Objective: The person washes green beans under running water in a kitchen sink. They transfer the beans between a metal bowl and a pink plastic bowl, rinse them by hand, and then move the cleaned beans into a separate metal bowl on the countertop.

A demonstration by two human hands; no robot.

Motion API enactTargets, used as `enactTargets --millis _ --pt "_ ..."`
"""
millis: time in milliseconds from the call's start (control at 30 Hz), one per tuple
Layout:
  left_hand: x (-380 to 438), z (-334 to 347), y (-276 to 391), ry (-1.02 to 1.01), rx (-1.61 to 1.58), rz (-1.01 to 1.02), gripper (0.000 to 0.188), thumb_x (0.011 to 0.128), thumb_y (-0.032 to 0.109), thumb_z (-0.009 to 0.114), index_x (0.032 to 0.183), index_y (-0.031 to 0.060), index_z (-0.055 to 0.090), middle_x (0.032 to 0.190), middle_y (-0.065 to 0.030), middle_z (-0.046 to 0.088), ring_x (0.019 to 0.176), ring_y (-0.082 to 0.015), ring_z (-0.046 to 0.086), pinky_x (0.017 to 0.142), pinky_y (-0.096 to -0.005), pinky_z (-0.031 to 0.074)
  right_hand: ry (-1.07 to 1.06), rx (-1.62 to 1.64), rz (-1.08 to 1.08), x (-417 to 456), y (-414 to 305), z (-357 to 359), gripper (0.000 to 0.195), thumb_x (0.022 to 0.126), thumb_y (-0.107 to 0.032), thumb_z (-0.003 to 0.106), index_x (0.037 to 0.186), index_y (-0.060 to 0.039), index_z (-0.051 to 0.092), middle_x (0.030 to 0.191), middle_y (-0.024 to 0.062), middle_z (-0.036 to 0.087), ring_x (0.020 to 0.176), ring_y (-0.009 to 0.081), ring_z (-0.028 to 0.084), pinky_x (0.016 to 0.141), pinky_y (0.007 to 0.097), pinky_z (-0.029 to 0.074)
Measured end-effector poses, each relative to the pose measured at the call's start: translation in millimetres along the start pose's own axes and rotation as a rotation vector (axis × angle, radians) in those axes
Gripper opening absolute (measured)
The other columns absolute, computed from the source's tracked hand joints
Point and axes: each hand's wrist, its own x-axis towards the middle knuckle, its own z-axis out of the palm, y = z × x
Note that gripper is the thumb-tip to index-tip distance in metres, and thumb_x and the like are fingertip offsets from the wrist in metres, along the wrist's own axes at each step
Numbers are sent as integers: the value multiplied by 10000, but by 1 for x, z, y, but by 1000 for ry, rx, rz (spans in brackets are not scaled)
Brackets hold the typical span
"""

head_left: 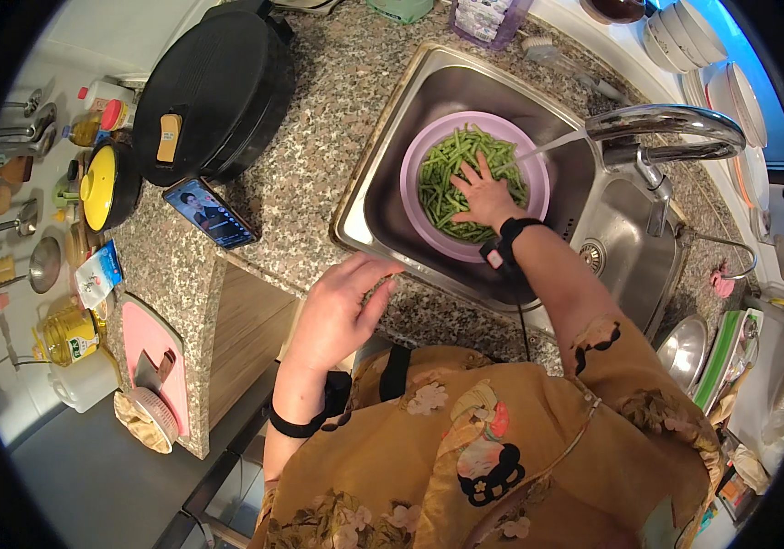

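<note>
Cut green beans fill a pink plastic basin that stands in the stainless steel sink. My right hand rests on the beans, palm down with its fingers spread. From the chrome faucet a stream of water runs into the basin, beyond my fingers. At the front left rim of the sink is my left hand, its fingers loosely bent and the thumb apart, with nothing visible in it. Whether its fingertips touch the rim I cannot tell.
Left of the sink, a lit smartphone lies beside a black electric griddle. Farther left stands a pot with a yellow lid. A cleaver lies on a pink cutting board. Stacked bowls stand behind the faucet.
</note>
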Motion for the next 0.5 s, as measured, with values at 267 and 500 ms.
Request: enactTargets --millis 267,500 --pt "1 2 -8 -3 -36 -13 199 881 -23 649 1072 14 689 986 -124 680 886 -283 667 774 -340 529 -50 63 -100 -17 -27 -27 569 874 -393 702 1349 -118 552 1351 165 530 1192 386 574 926 500 523" --pt "3 2 -5 -16 -42 9 206 876 -28 648 1072 16 689 980 -124 677 885 -285 667 777 -346 528 220 150 176 26 7 0 749 923 -464 630 1551 -220 302 1648 132 132 1513 372 123 1096 649 317"
